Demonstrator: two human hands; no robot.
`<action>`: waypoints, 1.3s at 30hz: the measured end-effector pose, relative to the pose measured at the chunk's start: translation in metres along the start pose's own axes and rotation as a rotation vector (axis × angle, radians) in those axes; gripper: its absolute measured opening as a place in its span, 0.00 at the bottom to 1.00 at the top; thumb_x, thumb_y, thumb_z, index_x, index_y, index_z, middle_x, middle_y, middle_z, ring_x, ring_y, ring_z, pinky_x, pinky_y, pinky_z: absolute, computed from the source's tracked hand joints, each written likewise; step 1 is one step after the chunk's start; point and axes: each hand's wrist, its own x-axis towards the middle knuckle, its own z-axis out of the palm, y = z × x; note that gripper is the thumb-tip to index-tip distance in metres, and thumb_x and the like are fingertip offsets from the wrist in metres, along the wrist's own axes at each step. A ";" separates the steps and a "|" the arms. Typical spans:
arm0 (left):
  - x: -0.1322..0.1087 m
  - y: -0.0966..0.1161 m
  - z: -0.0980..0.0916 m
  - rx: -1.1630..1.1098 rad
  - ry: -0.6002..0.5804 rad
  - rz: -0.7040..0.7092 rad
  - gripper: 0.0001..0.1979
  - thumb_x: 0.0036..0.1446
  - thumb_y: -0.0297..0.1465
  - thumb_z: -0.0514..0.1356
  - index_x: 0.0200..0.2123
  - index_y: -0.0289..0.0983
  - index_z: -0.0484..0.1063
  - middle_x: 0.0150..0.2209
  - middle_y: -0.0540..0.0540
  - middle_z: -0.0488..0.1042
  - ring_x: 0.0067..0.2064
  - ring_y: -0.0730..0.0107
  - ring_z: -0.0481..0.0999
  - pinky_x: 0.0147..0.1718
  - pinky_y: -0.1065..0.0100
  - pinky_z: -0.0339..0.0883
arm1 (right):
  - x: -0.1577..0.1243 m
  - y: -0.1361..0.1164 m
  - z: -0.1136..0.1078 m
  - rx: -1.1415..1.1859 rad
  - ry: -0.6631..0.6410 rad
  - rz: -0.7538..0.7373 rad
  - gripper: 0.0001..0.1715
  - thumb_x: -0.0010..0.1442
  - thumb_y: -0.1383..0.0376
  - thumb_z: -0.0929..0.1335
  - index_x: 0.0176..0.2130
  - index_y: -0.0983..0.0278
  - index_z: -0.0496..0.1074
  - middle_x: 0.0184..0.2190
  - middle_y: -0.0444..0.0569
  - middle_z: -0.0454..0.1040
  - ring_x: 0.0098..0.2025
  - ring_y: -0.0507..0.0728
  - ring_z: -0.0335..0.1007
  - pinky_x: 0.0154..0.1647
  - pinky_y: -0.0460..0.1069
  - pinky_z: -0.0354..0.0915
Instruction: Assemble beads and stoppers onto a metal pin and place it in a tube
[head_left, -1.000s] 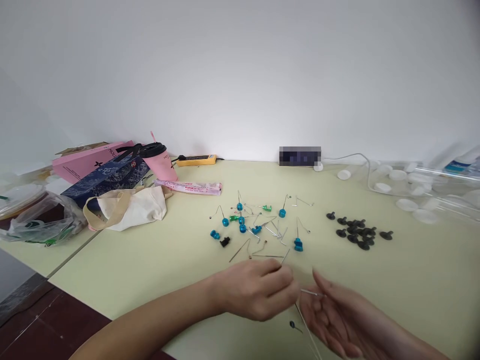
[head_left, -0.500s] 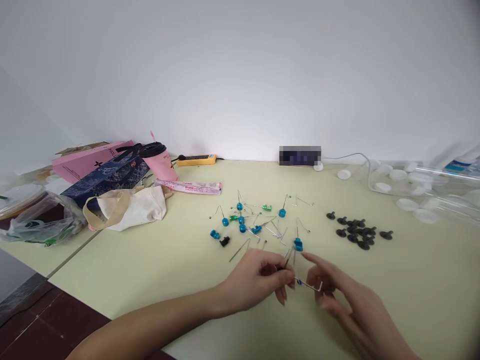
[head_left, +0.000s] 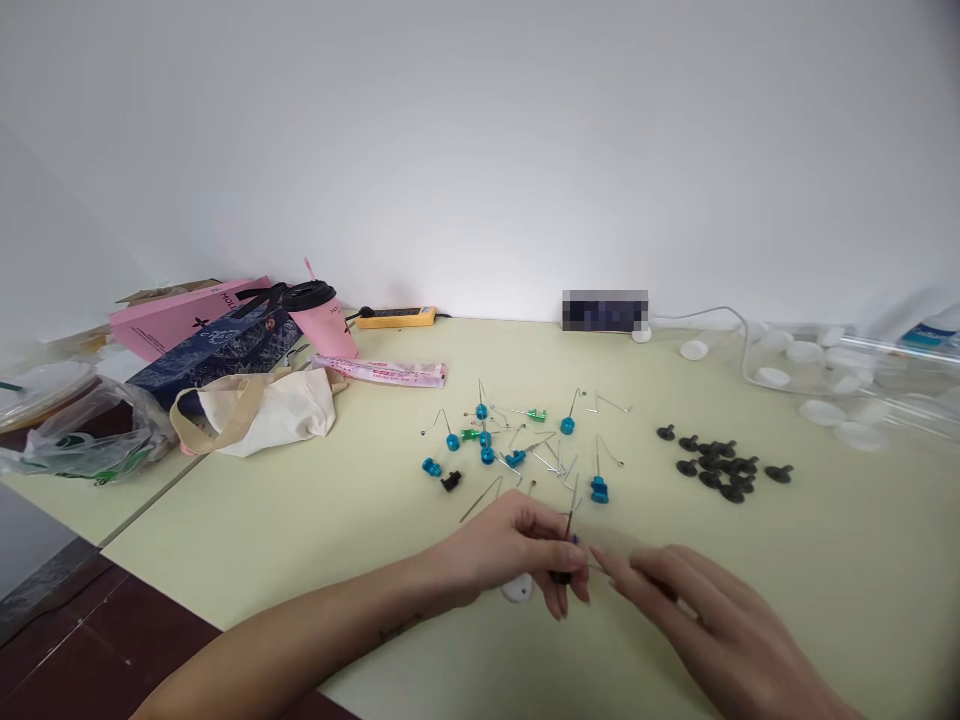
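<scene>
My left hand (head_left: 536, 555) is closed in a pinch around a small dark piece (head_left: 561, 576) with a thin upright metal wire (head_left: 570, 515). A bit of blue shows by its fingertips. From there a thin L-shaped hex key (head_left: 598, 568) runs toward my right hand (head_left: 675, 600), whose fingertips meet it; blur partly hides that grip. Under my left hand lies a white round piece (head_left: 517, 588). Just beyond the hands stands a blue fitting (head_left: 599, 490) with a bent wire. Farther back are other blue fittings (head_left: 568, 426), a green fitting (head_left: 536, 414) and a black fitting (head_left: 451, 481).
Black suction-cup-like pieces (head_left: 709, 462) are grouped at the right, with white discs (head_left: 694, 350) behind. At left stand a pink cup (head_left: 324, 325), a cloth bag (head_left: 266, 415) and a plastic bag (head_left: 112, 440). A yellow power strip (head_left: 395, 317) lies by the wall.
My right hand has moved so its fingertips meet the hex key, covering its bent end. The wire in my left hand stands more upright, and the white piece has come into view.
</scene>
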 end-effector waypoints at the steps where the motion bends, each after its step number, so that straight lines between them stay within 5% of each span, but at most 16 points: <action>1: 0.001 -0.001 -0.002 -0.051 -0.035 -0.039 0.15 0.59 0.40 0.56 0.31 0.33 0.71 0.30 0.45 0.74 0.25 0.75 0.73 0.26 0.73 0.67 | -0.001 0.000 0.000 -0.043 0.014 -0.050 0.17 0.65 0.59 0.61 0.47 0.55 0.76 0.33 0.50 0.75 0.34 0.57 0.70 0.36 0.50 0.66; 4: -0.001 -0.002 -0.004 0.211 0.069 0.077 0.13 0.61 0.36 0.53 0.31 0.34 0.71 0.29 0.46 0.73 0.26 0.74 0.73 0.27 0.73 0.67 | 0.002 -0.004 0.005 0.056 0.034 0.053 0.19 0.66 0.56 0.59 0.50 0.56 0.73 0.39 0.52 0.75 0.38 0.58 0.71 0.40 0.52 0.68; 7: -0.005 -0.001 -0.001 0.833 0.242 0.490 0.12 0.62 0.28 0.48 0.35 0.34 0.71 0.32 0.42 0.74 0.33 0.68 0.74 0.33 0.69 0.68 | 0.009 -0.009 0.012 0.562 -0.077 0.411 0.32 0.68 0.49 0.51 0.39 0.63 0.75 0.27 0.50 0.72 0.29 0.55 0.68 0.33 0.50 0.67; 10: -0.007 -0.002 0.003 1.256 0.228 0.834 0.12 0.61 0.22 0.47 0.37 0.31 0.70 0.34 0.37 0.75 0.33 0.65 0.73 0.34 0.66 0.67 | 0.012 -0.010 0.018 0.992 -0.291 0.653 0.33 0.66 0.46 0.54 0.29 0.66 0.70 0.16 0.43 0.63 0.17 0.49 0.56 0.19 0.44 0.56; 13: -0.006 -0.004 0.006 1.169 0.222 0.819 0.12 0.61 0.23 0.47 0.37 0.30 0.71 0.34 0.38 0.75 0.34 0.66 0.73 0.33 0.67 0.68 | 0.010 -0.006 0.018 0.888 -0.333 0.586 0.27 0.67 0.50 0.57 0.28 0.65 0.69 0.14 0.39 0.58 0.15 0.47 0.50 0.17 0.43 0.48; 17: -0.002 -0.004 0.005 0.521 0.145 0.330 0.13 0.63 0.33 0.50 0.35 0.33 0.73 0.29 0.44 0.75 0.28 0.72 0.75 0.29 0.73 0.68 | 0.006 0.002 0.013 0.140 -0.136 0.114 0.20 0.68 0.59 0.57 0.36 0.62 0.74 0.24 0.48 0.70 0.26 0.54 0.64 0.27 0.48 0.60; 20: -0.002 0.001 0.000 0.294 0.099 0.132 0.14 0.62 0.37 0.53 0.33 0.33 0.73 0.25 0.47 0.73 0.25 0.73 0.74 0.25 0.74 0.66 | 0.006 0.002 0.011 -0.082 -0.065 -0.021 0.14 0.66 0.60 0.61 0.41 0.60 0.75 0.31 0.51 0.73 0.32 0.59 0.66 0.34 0.52 0.62; 23: -0.005 0.006 -0.002 0.480 0.245 0.268 0.12 0.62 0.32 0.53 0.33 0.34 0.73 0.27 0.46 0.74 0.28 0.73 0.74 0.29 0.74 0.67 | 0.008 -0.001 0.013 0.124 -0.086 0.143 0.17 0.67 0.54 0.59 0.44 0.60 0.72 0.33 0.50 0.73 0.34 0.57 0.67 0.35 0.51 0.63; 26: -0.006 0.005 0.001 0.812 0.331 0.572 0.11 0.61 0.25 0.50 0.35 0.33 0.72 0.35 0.43 0.76 0.35 0.69 0.75 0.36 0.71 0.68 | 0.011 -0.003 0.017 0.626 -0.130 0.463 0.28 0.68 0.49 0.53 0.36 0.63 0.71 0.26 0.47 0.70 0.27 0.54 0.64 0.31 0.48 0.63; 30: -0.002 -0.004 0.005 1.090 0.333 0.809 0.10 0.60 0.22 0.49 0.36 0.32 0.70 0.35 0.43 0.76 0.35 0.71 0.73 0.35 0.71 0.69 | 0.010 -0.005 0.023 1.168 -0.099 0.762 0.25 0.62 0.49 0.64 0.25 0.65 0.67 0.16 0.41 0.61 0.18 0.47 0.51 0.20 0.43 0.50; 33: -0.001 -0.008 0.003 1.226 0.354 0.950 0.10 0.60 0.20 0.48 0.37 0.31 0.69 0.36 0.41 0.75 0.35 0.70 0.72 0.35 0.70 0.70 | 0.007 -0.004 0.023 1.441 -0.101 0.859 0.25 0.60 0.48 0.66 0.26 0.66 0.68 0.15 0.38 0.56 0.17 0.45 0.41 0.20 0.41 0.46; 35: -0.002 -0.008 0.000 1.321 0.347 1.063 0.10 0.60 0.20 0.49 0.38 0.30 0.70 0.37 0.39 0.75 0.34 0.68 0.72 0.35 0.68 0.70 | 0.006 -0.001 0.022 1.582 -0.221 0.877 0.28 0.63 0.46 0.61 0.27 0.66 0.68 0.14 0.37 0.54 0.15 0.44 0.36 0.19 0.42 0.43; 39: -0.004 -0.007 -0.002 1.419 0.300 1.174 0.09 0.60 0.22 0.51 0.39 0.29 0.71 0.39 0.36 0.75 0.35 0.65 0.72 0.36 0.66 0.71 | 0.007 0.002 0.021 1.561 -0.325 0.875 0.22 0.65 0.53 0.62 0.25 0.65 0.62 0.16 0.36 0.53 0.16 0.44 0.35 0.19 0.42 0.41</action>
